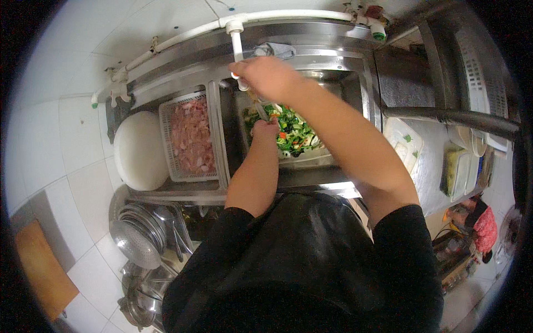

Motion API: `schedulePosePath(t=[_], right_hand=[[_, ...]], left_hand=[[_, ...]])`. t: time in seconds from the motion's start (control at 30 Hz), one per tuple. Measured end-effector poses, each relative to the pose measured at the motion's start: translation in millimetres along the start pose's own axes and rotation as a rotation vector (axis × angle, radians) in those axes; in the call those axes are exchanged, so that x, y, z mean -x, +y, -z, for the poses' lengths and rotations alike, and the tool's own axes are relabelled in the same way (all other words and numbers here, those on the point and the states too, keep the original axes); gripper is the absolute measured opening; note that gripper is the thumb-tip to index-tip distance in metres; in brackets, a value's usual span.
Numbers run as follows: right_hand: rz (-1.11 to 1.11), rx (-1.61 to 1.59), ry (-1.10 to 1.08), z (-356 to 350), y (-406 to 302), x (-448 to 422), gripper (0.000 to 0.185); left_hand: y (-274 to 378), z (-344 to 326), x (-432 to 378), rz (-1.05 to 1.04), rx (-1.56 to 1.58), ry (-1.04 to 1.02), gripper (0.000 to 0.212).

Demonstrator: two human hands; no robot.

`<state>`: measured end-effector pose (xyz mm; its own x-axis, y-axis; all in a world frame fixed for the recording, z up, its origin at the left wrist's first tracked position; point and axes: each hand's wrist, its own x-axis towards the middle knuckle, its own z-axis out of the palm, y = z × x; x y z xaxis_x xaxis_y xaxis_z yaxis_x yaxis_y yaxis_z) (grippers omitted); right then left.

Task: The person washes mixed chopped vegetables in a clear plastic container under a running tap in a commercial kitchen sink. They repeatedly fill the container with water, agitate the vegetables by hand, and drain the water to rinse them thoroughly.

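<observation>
Over the right sink basin, my right hand [268, 79] is at the spout of a white plastic tap [237, 43]; the hand is blurred, so its grip is unclear. Just below it, my left hand [264, 127] is closed around a metal utensil [261, 111], whose kind I cannot tell. Beneath and beside both hands lie chopped mixed vegetables [295, 131], green, white and orange-red, in a pale container [308, 159] standing in the steel basin [287, 179]. My right forearm hides part of the container.
Left of the divider, a white plastic basket [166, 145] holds cut raw meat [191, 137], beside a rounded white object [139, 150]. A grey cloth [275, 50] lies behind the basin. Metal strainers [135, 245] are stacked lower left. Food containers [458, 170] stand on the right counter; another person [485, 229] is beyond.
</observation>
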<state>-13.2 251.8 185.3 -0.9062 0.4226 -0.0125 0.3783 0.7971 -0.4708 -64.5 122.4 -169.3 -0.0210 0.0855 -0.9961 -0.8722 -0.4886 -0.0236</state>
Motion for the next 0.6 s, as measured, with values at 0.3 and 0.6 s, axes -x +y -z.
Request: schedulePosePath(t=[0.3,0.6], right_hand=[[-0.319,-0.331,0.384,-33.4,26.1,114.4,0.038],[-0.897,-0.222,0.031,-84.3,5.1,459.3,0.029]], left_hand=[[-6.1,-4.4,31.1,-0.02,0.142,0.014,0.046],[-12.0,-7.0,50.4,0.062,0.135,0.044,0.035]])
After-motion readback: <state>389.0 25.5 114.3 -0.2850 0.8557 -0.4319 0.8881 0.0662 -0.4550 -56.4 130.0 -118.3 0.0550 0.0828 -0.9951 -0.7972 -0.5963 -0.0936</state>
